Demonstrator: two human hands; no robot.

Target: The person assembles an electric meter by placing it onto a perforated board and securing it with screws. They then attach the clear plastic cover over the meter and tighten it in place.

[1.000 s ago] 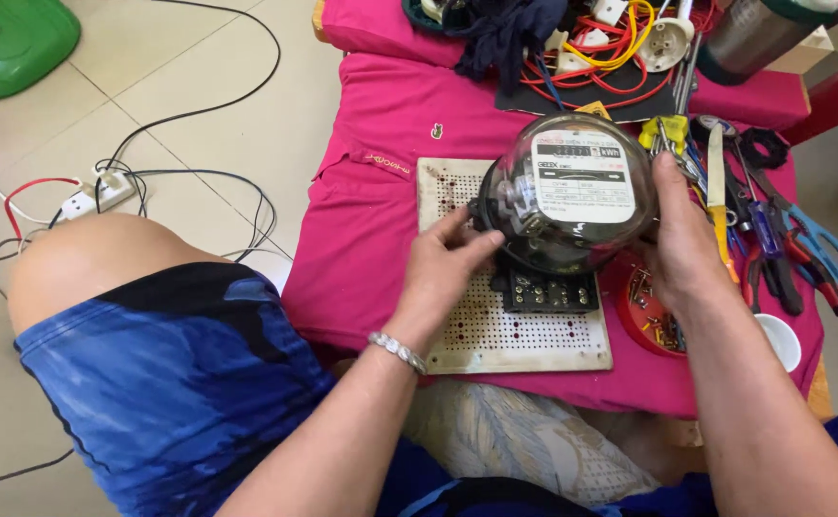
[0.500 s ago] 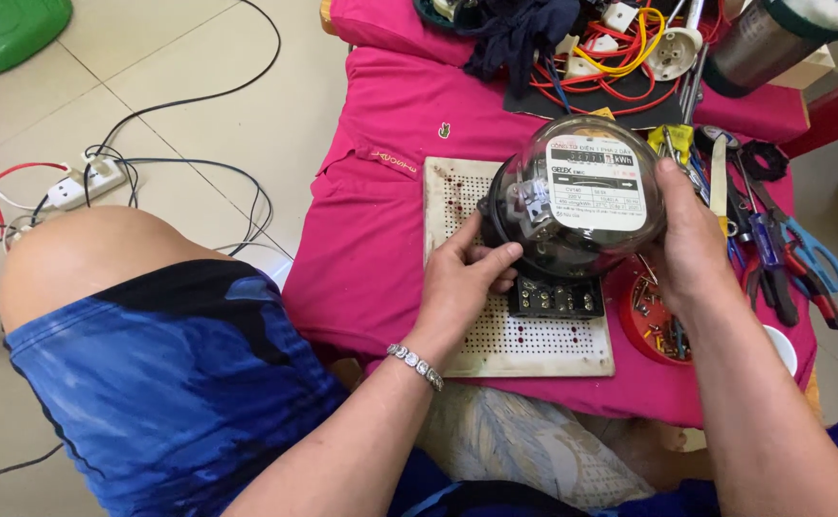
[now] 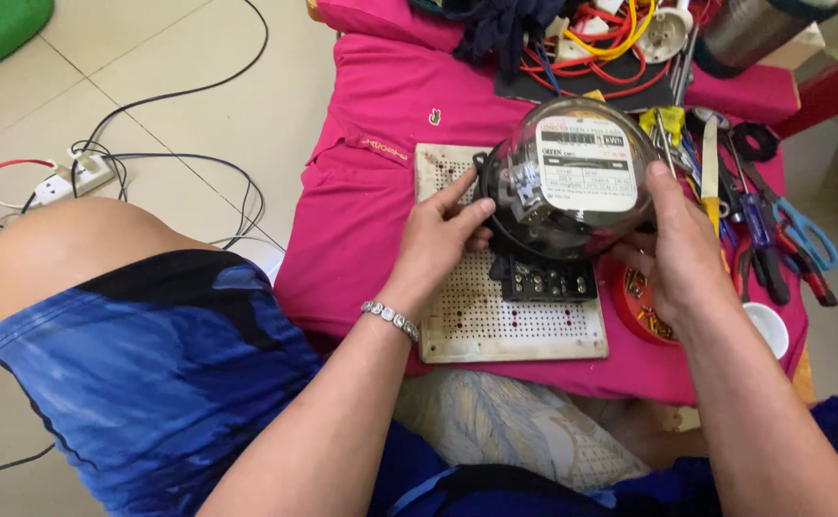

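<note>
Two hands on one electric meter (image 3: 572,182), w/ clear glass dome over a white dial plate. Left hand (image 3: 443,239) grips the dome's left side: fingers (image 3: 467,215) curled against the glass, thumb up toward the top-left edge, silver bracelet (image 3: 390,319) at the wrist. Right hand (image 3: 678,254) clamps the dome's right side; its fingers (image 3: 663,191) lie over the glass front, thumb side hidden behind the meter, so can't tell how far they wrap. Meter sits between both sets of fingers, tilted, its black terminal block (image 3: 545,282) just below the fingertips and resting on a white perforated board (image 3: 505,321). Board lies on a pink cloth (image 3: 371,211). Just right of the right-hand fingers: screwdriver w/ yellow handle (image 3: 711,172), pliers (image 3: 769,258), blue-handled scissors (image 3: 807,235). Under the right palm, red round tin (image 3: 634,311), partly hidden. Beyond the fingertips, red and yellow wires (image 3: 611,43). Well left of left hand, white power strip (image 3: 74,177) w/ black cables on tile floor.
</note>
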